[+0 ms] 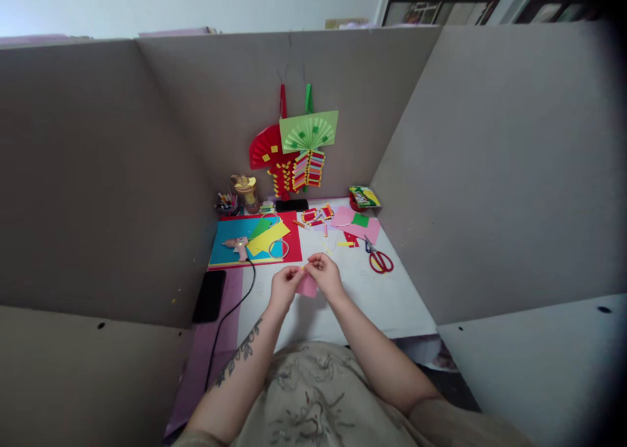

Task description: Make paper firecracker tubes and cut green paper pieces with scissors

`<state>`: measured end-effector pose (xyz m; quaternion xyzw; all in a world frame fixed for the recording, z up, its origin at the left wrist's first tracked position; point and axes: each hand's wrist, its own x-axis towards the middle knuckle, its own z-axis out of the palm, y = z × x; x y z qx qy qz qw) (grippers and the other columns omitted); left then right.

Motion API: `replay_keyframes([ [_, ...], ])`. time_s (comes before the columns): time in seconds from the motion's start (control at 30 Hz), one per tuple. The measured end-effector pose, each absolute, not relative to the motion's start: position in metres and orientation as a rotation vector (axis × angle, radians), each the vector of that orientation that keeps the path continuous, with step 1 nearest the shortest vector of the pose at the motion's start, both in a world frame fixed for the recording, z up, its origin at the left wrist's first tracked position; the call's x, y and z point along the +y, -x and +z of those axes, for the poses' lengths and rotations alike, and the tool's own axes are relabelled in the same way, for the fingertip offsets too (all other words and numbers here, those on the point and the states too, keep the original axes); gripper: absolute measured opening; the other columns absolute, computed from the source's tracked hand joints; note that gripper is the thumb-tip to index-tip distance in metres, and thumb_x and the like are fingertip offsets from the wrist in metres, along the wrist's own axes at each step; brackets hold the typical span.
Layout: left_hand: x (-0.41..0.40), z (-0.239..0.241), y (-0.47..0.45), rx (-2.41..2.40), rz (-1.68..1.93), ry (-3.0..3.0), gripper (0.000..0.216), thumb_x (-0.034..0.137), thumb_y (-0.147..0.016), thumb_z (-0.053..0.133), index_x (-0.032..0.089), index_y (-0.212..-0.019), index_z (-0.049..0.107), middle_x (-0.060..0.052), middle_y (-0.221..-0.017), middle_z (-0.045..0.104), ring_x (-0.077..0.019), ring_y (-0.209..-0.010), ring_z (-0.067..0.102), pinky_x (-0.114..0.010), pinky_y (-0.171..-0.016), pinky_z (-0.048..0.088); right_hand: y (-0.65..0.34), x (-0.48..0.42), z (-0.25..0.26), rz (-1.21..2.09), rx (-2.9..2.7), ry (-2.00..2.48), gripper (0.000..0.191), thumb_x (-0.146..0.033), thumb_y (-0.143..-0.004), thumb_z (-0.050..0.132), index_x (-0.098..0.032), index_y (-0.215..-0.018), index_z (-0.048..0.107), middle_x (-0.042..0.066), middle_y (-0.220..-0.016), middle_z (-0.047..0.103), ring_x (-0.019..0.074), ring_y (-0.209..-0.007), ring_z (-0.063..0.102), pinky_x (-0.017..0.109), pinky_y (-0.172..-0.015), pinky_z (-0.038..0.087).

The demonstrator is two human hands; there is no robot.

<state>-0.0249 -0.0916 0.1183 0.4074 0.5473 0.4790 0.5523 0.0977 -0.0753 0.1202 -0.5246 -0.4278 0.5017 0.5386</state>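
Note:
A small piece of pink paper [307,286] hangs between my two hands over the white tabletop [372,310]. My left hand [285,283] pinches its upper left edge. Fingers of my right hand [324,274] close on its top edge from the other side, where a bit of yellow shows. The fingertips of both hands nearly meet. Beyond them lie small rolled red and yellow paper pieces [313,216] and a red scrap with a yellow strip [349,241]. Red-handled scissors [380,260] rest to the right of my right hand.
Coloured sheets [220,238], a glue gun [238,245] with a black cord, and a black phone [209,297] lie at left. A pen holder [227,203] stands behind. Pink paper [369,230] lies at right. Paper fan decorations [309,133] hang on the grey partition [206,94].

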Motion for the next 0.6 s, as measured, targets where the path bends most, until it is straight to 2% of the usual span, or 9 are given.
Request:
replay_keyframes([
  [0.6,-0.0933,0.1159,0.0258,1.293,1.146,-1.009,0.030,0.041,-0.066,0.069,0.013,-0.077,0.067,-0.003,-0.069,0.065,-0.0128,-0.061,0.056,-0.023,-0.057,0.041,-0.0942,-0.0762,0.1211,1.231,-0.995,1.214,0.019,-0.025,-0.062,0.065,-0.020,-0.078,0.056,-0.002,-0.066,0.057,0.0138,-0.062,0.055,0.026,-0.061,0.045],
])
